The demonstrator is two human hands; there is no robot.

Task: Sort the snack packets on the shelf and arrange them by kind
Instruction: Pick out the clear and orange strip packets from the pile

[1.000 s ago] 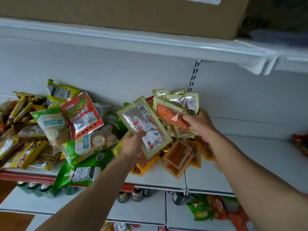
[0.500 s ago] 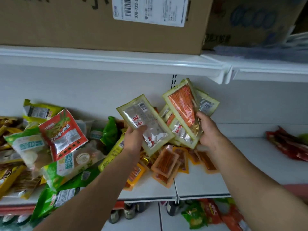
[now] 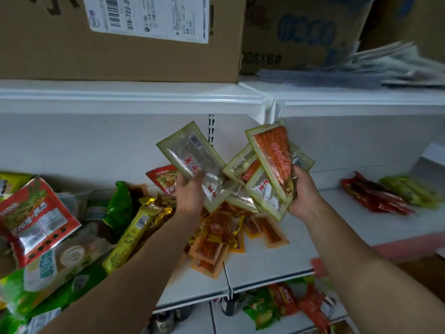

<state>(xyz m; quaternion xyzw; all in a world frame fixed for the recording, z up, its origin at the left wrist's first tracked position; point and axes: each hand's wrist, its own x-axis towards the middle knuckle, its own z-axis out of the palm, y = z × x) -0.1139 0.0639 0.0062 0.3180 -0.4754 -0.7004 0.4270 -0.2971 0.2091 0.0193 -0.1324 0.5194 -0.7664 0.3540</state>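
Left grip (image 3: 190, 191) pinching a silver packet (image 3: 192, 162), right grip (image 3: 302, 191) curled round a bunch (image 3: 272, 155) of packets, both above the shelf (image 3: 277, 261), arms (image 3: 144, 261) hide some orange packets (image 3: 212, 249), left pile (image 3: 48, 225) cut off, print blurry

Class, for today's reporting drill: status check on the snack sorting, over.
Left-hand grip holds one green-edged packet. Right-hand grip holds a fan of like packets. Orange packets lie loose on the shelf beneath; mixed heap crowds the left side.

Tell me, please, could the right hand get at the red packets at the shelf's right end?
Likely within reach: only bare shelf lies between the right hand and the red packets. But its grip is full of green-edged packets.
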